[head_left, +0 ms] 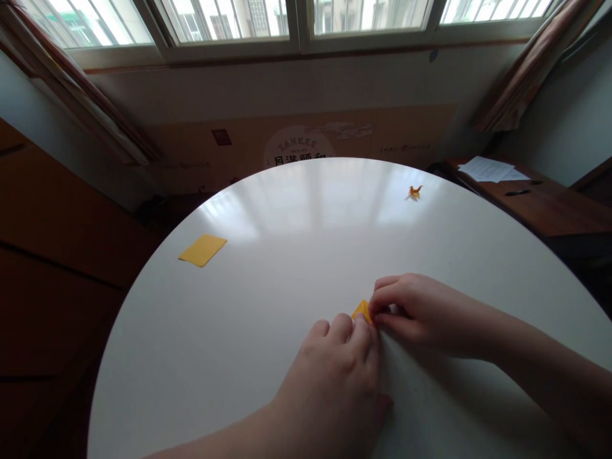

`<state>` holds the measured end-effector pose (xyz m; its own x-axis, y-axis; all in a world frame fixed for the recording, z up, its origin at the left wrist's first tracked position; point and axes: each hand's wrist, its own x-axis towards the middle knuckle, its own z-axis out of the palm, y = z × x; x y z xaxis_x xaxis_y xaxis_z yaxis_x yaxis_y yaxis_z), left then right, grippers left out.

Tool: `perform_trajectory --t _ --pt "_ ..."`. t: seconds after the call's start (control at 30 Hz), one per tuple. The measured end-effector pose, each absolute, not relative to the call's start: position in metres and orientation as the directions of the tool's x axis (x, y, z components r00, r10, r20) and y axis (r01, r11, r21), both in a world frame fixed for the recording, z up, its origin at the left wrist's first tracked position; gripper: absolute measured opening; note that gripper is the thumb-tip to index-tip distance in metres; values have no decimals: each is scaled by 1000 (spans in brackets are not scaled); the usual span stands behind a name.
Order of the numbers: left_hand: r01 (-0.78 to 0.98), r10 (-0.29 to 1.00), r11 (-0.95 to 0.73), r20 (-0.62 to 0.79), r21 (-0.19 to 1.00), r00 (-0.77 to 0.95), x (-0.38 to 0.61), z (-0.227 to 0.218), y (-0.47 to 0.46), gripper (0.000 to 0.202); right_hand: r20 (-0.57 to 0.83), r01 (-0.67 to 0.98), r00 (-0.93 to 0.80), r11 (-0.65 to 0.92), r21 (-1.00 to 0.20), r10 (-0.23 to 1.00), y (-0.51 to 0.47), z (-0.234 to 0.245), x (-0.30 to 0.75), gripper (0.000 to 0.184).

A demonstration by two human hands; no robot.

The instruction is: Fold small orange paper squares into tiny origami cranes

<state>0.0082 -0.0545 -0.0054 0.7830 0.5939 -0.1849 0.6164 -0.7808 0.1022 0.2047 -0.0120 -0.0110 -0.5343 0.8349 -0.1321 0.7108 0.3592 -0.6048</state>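
Note:
A small piece of folded yellow origami paper (362,310) lies on the white table, its pointed top showing between my hands. My left hand (335,363) holds it down from the near side with curled fingers and hides its lower part. From the right, my right hand (406,312) pinches its right edge between thumb and fingers. A folded paper crane (414,192) stands at the far right of the table. Over on the left lies a stack of flat yellow paper sheets (203,250).
The round white table (296,255) has its far edge near a wall with windows (234,22). White papers (492,169) rest on a brown wooden desk (559,207) to the right. Curtains hang at both sides, and a wooden cabinet (52,287) is on the left.

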Motion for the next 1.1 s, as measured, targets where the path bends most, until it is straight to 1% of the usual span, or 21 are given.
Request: perform_trajectory --t 0.13,0.37,0.5,0.6,0.67,0.73,0.8,0.87,0.97,1.03,1.1 --pt "609 588 -786 -175 106 789 8 -6 -55 40 -91 697 -513 353 -624 853 -9 -15 204 18" --pt "592 574 -798 -153 114 804 6 -6 -55 36 -28 668 -472 337 -664 881 -7 -23 205 17" --pt "608 591 -787 -153 107 792 7 -6 -56 44 9 669 -446 340 -661 895 -7 -28 205 17" --pt "611 591 -783 -168 112 789 6 -6 -57 56 34 667 -376 296 -684 926 -3 -32 209 17" --pt "615 594 -779 -171 124 786 5 -5 -55 64 71 671 -304 267 -692 950 0 -31 215 21" --pt "618 595 -771 -170 157 786 3 -3 -52 65 91 686 -311 289 -668 946 2 -28 220 28" --pt "619 598 -757 -160 209 785 2 0 -48 59 67 698 -391 343 -629 918 2 -22 224 30" --pt "619 603 -738 -150 269 784 1 4 -43 49 17 702 -460 376 -606 888 0 -17 224 27" --pt "626 625 -697 -132 350 770 1 8 -35 36 -44 708 -491 368 -603 870 -3 -14 222 21" --pt "658 676 -657 -101 368 730 -1 9 -29 28 -61 711 -485 353 -608 872 -4 -14 220 18" --pt "718 749 -600 -67 352 659 -4 9 -23 18 -70 718 -468 333 -611 881 -4 -14 218 17"
